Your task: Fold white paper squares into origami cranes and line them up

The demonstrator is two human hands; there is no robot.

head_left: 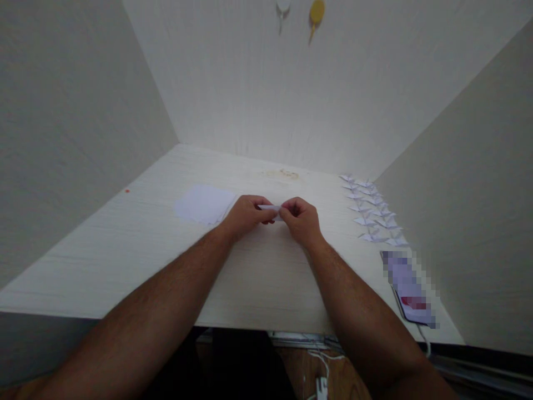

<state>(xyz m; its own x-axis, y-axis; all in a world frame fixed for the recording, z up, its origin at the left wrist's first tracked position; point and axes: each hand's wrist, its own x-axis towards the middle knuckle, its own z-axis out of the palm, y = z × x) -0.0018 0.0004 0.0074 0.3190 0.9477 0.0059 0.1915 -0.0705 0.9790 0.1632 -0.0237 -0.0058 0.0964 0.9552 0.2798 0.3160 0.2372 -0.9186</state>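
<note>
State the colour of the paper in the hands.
White paper, best seen in the head view.

A phone (407, 286) lies at the right, a yellow hook (317, 12) on the wall (241, 83).

It looks like a work nook, perhaps at home: pale panels (233, 83) wall the bench (270, 289) left, far and right, with hooks (317, 11) on the far one and wood flooring (347, 380) below.

1. Folded strip (270, 207): thin, matt white paper.
2. Loose sheets (204, 204): smooth, matt white paper.
3. Folded figures (366, 221): sharply creased matt paper.
4. Tabletop (266, 283): matt, wood-look, finely streaked.
5. Yellow hook (317, 11): smooth, seemingly plastic.
6. Floor (350, 379): brown, wood-grained.
</note>
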